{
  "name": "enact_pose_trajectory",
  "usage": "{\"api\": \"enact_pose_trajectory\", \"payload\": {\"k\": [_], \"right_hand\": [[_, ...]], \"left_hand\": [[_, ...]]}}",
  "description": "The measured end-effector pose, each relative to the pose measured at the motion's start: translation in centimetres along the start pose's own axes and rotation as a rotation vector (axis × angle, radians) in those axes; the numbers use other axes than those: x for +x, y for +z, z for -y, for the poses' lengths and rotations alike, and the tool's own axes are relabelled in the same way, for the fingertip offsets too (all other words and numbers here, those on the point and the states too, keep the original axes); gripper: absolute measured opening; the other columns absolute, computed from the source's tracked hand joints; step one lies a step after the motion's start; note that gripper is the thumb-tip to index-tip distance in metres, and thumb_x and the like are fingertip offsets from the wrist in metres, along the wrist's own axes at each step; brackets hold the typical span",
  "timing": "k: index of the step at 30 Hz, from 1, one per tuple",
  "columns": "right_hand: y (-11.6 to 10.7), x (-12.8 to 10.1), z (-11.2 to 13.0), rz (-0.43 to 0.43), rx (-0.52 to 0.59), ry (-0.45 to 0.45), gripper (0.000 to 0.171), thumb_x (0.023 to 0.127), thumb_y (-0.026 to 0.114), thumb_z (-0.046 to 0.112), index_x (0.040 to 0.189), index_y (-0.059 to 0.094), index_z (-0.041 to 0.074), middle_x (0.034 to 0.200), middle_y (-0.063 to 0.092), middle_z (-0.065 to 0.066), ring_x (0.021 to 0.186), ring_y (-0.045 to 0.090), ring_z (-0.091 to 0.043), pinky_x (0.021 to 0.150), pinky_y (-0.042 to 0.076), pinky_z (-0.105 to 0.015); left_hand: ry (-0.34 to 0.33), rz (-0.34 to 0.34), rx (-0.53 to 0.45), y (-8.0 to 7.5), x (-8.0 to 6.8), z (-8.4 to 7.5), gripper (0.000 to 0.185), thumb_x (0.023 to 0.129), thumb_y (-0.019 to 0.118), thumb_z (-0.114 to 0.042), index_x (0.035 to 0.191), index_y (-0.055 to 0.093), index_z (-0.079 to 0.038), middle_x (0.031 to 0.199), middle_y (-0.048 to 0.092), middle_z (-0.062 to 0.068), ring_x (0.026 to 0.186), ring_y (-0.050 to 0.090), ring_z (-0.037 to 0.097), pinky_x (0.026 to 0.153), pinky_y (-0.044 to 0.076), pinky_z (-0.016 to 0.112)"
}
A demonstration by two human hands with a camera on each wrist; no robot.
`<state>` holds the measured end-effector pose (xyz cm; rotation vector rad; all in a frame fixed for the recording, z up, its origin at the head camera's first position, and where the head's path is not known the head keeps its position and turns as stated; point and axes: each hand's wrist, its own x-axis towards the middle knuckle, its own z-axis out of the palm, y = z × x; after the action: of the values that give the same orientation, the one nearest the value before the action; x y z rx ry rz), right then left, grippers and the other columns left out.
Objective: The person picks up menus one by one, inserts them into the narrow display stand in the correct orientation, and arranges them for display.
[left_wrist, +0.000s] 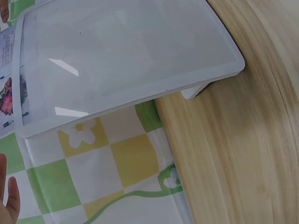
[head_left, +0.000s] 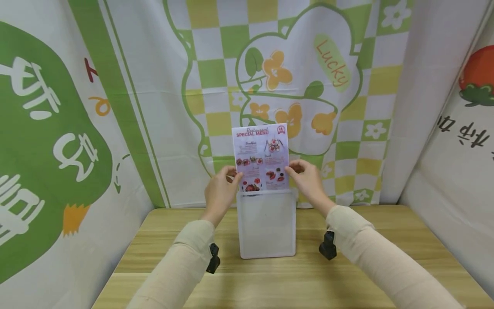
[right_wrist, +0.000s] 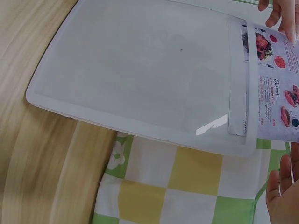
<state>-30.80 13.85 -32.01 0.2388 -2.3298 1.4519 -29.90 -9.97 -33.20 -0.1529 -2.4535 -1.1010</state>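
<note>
1. Centrally in the head view, a menu card (head_left: 262, 155) headed "SPECIAL MENU" stands upright, its lower edge just inside the top of a clear plastic holder (head_left: 266, 225).
2. The left hand (head_left: 220, 192) pinches the card's left edge with thumb and fingertips curled onto it.
3. The right hand (head_left: 306, 179) pinches the right edge likewise.
4. The holder stands on the wooden table (head_left: 347, 279), in the lower middle of the frame, between both sleeved forearms.
5. Behind, filling the upper frame, hangs a green-and-yellow checked cloth (head_left: 216, 64) with flowers and the word "Lucky".
6. In the right wrist view, the card's bottom strip shows through the holder's upper edge at the right of the frame.
</note>
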Motion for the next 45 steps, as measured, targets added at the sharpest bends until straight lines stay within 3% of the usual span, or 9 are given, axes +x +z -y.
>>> {"api": "enact_pose_trajectory", "payload": {"k": [17,26,33,45], "right_hand": [[0.6,-1.6,-2.5,0.02,0.025,0.022,0.021,0.095,0.067,0.013,0.109,0.068,-0.003,0.102,0.068,-0.016,0.094,0.061,-0.027,0.081,0.049,-0.032],[0.4,-1.1,-1.6,0.007,0.045,0.06,0.025,0.096,0.067,0.016,0.114,0.066,-0.001,0.106,0.066,-0.016,0.098,0.059,-0.026,0.083,0.048,-0.034],[0.2,-0.5,-0.7,-0.017,0.047,0.041,0.026,0.095,0.068,0.016,0.114,0.066,-0.002,0.108,0.067,-0.018,0.098,0.06,-0.027,0.082,0.047,-0.033],[0.4,-1.0,-1.6,-0.009,0.055,0.039,0.023,0.094,0.069,0.011,0.11,0.065,-0.006,0.105,0.067,-0.02,0.095,0.061,-0.028,0.084,0.049,-0.032]], "left_hand": [[-0.006,-0.023,-0.013,1.0,-0.3,0.7,0.025,0.097,0.064,-0.037,0.104,0.068,-0.014,0.097,0.071,-0.001,0.084,0.064,0.017,0.07,0.047,0.036],[-0.018,-0.008,-0.015,1.2,-0.8,0.9,0.025,0.097,0.064,-0.037,0.104,0.067,-0.014,0.094,0.071,0.001,0.083,0.065,0.018,0.071,0.048,0.037],[0.002,-0.004,-0.003,1.5,-1.1,1.1,0.024,0.097,0.064,-0.037,0.104,0.068,-0.015,0.091,0.071,-0.001,0.082,0.064,0.016,0.068,0.048,0.036],[-0.018,0.012,-0.003,1.2,-0.7,1.0,0.027,0.098,0.061,-0.039,0.11,0.067,-0.016,0.099,0.071,-0.002,0.085,0.064,0.016,0.071,0.047,0.035]]}}
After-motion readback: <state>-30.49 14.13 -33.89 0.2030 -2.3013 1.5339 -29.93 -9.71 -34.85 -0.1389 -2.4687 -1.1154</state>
